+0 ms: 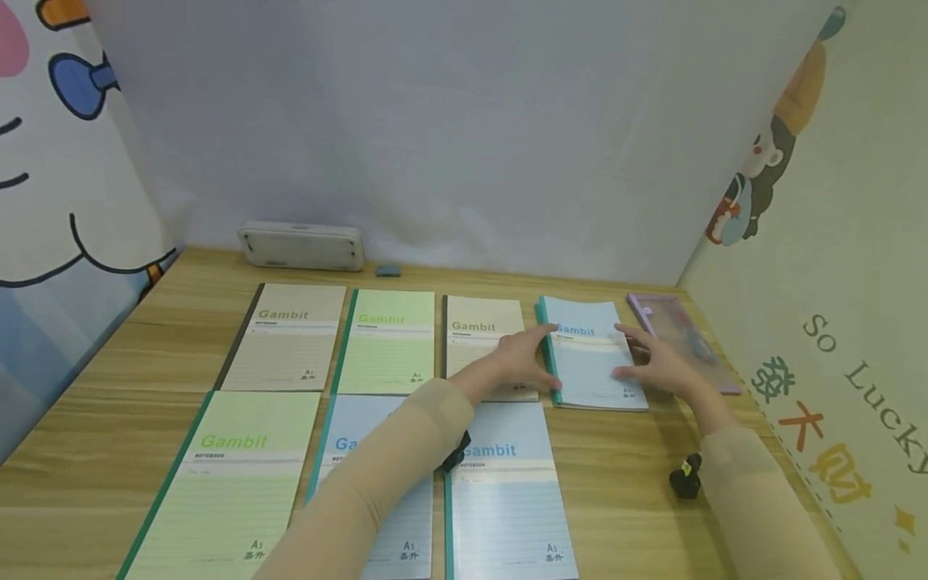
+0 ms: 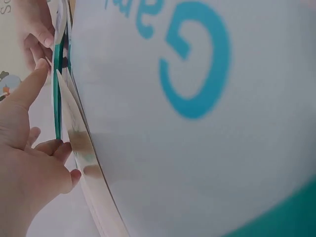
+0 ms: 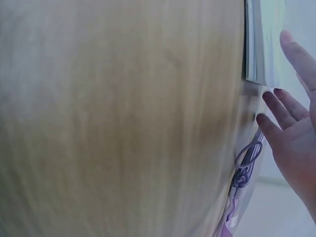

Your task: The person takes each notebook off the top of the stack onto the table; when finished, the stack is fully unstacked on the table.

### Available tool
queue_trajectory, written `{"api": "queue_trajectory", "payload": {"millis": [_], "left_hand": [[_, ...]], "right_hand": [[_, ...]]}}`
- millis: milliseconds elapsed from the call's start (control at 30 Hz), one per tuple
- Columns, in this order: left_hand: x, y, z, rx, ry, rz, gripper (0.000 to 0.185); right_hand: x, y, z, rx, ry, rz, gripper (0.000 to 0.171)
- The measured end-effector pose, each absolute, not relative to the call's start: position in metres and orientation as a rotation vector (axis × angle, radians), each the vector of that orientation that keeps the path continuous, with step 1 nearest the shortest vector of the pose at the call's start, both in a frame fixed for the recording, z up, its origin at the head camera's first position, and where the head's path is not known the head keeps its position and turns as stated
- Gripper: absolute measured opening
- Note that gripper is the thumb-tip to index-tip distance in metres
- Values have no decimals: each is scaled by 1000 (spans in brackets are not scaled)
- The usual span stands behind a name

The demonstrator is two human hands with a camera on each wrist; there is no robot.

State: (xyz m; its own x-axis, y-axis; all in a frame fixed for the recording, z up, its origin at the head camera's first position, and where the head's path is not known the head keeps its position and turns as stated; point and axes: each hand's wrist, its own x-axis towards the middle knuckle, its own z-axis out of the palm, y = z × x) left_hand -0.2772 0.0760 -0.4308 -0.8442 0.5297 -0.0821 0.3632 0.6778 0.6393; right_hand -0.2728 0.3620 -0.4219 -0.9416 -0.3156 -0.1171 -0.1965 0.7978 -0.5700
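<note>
I saw the pale blue Gambit notebook (image 1: 596, 354) lying flat on the wooden bench (image 1: 623, 475), last on the right of the far row, between the tan notebook (image 1: 484, 332) and a lilac transparent pencil pouch (image 1: 681, 338). Its cover was light blue with a teal spine down the left edge, "Gambit" printed in brighter blue, a cream band under the title and faint ruled lines below. My left hand (image 1: 524, 360) lay against the teal spine, fingers straight and the grip spread, thumb at the top corner. My right hand (image 1: 656, 364) rested on the notebook's right edge, fingers extended, grip likewise spread and closing on nothing. Six more Gambit notebooks lay on the bench.
</note>
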Motion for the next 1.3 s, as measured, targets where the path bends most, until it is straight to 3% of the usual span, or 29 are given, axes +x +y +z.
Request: {"api": "queue_trajectory", "payload": {"millis": [433,800,1067,1300], "left_hand": [[-276,76,-422,647,2497,1385,88],[-271,77,-412,625,2426,1520,93],[-264,72,-400,757,2398,1449,94],[-257,64,-392,1036,2496,1125,86]], "right_hand": [[-268,365,-401,-398,2729,-1193,76],[-261,371,-382,-523,2688,-1189,81],[-246,374,-364,-547,2688,-1082,83],[-227,376,-352,-548,2684,-1010,83]]}}
